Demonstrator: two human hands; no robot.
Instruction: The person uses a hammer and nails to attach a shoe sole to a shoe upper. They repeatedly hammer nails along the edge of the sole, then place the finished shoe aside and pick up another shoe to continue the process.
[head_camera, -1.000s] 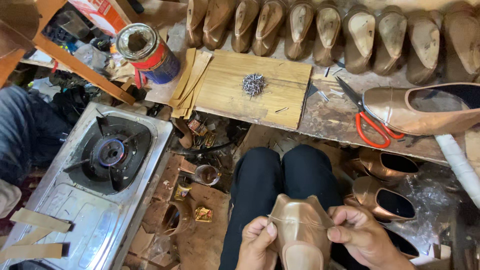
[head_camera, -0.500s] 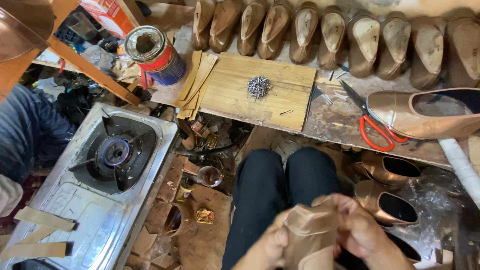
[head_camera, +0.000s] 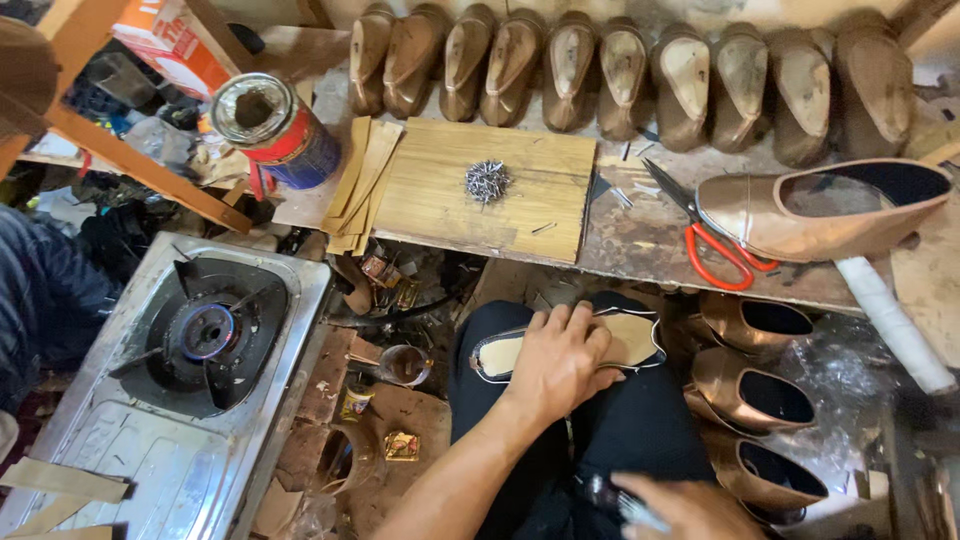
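Observation:
A shoe (head_camera: 632, 338) lies sole-up across my lap, showing a tan insole with a dark rim. My left hand (head_camera: 562, 362) rests flat on it, fingers spread over its middle. My right hand (head_camera: 668, 508) is at the bottom edge, blurred, closed around a small dark-handled tool with a metal end. A pile of small nails (head_camera: 488, 182) sits on a wooden board (head_camera: 440, 210) on the bench beyond my knees. Red-handled scissors (head_camera: 716, 252) lie to the right of the board.
A row of several lasted shoes (head_camera: 620, 75) lines the back of the bench. A copper-coloured shoe (head_camera: 820, 210) lies at the right, with three more (head_camera: 750, 385) stacked below it. A gas stove (head_camera: 205, 335) stands at the left, behind it an open tin can (head_camera: 275, 128).
The shoe was held upright between both hands; now it lies sole-up across my lap under my left hand. My right hand has dropped low and holds a tool.

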